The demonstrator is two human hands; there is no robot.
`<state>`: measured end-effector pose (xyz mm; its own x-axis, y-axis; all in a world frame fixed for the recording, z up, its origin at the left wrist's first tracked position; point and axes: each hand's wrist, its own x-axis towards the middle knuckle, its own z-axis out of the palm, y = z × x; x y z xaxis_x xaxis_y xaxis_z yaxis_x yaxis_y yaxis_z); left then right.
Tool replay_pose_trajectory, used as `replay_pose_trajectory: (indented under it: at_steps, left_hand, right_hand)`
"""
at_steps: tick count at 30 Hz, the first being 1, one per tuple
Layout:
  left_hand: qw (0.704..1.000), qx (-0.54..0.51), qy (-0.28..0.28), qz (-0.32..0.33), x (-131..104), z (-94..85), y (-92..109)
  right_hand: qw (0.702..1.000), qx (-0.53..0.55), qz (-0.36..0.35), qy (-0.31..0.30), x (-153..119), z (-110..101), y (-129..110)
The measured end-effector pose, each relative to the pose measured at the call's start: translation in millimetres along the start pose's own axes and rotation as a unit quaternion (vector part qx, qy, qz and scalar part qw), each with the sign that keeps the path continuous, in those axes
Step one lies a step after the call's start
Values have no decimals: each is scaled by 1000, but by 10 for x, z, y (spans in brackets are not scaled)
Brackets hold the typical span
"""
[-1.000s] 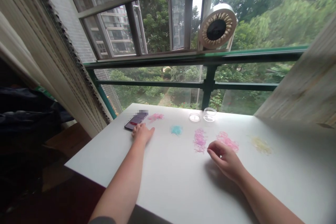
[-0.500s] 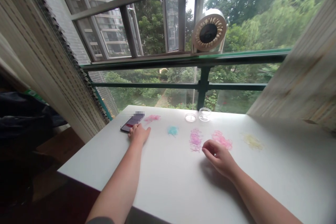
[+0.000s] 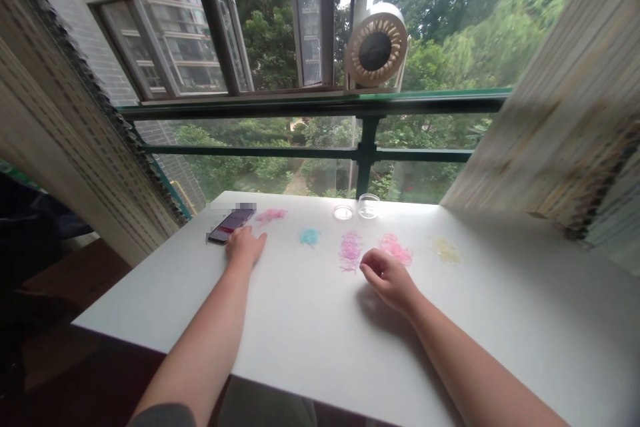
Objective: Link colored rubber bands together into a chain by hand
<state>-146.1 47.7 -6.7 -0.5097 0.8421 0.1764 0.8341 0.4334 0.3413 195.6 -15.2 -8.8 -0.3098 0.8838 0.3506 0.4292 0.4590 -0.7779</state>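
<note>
My left hand [image 3: 245, 245] lies at the lower edge of a smartphone [image 3: 231, 224], fingers over that edge and thumb spread away. Just right of the phone is a dark-pink pile of thin strands [image 3: 271, 215]. My right hand [image 3: 390, 278] is curled with thumb and index finger brought together; whatever sits between the tips cannot be made out. It is beside a purple pile of thin strands [image 3: 351, 251] and in front of a pink pile [image 3: 396, 249], partly covering it. A turquoise pile [image 3: 309, 236] lies between the hands. Farther right is a pale yellow pile [image 3: 447, 250].
Near the back edge of the white table [image 3: 295, 320] stand a clear round container [image 3: 369, 207] and a shallow clear lid or dish [image 3: 343, 213]. A round white fan [image 3: 376, 48] sits above the green railing [image 3: 310, 105] at the window. Curtains hang on both sides.
The camera has turned a little, so the whole scene sits farther left and slightly higher. Both hands keep about the same pose and place on the table.
</note>
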Motion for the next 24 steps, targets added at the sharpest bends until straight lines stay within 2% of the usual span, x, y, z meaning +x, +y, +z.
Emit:
replay_pose_trajectory:
  at_steps: [7,15,19,24]
  left_hand:
    - [1000,-11,-4,-17,-13,22,-6]
    - [996,-76,36,-5,-6,44,-20]
    - [984,-156,70,50,-26,27,24]
    - [953,-266,53,134,-199,84,256]
  right_hand:
    - [1000,7,-1,-7,-15,-12,-39]
    - [1000,10,1,8,-12,3,-37]
    - [1000,9,5,4,-3,0,-17]
    - [1000,-6,0,-10,3,-9,-24]
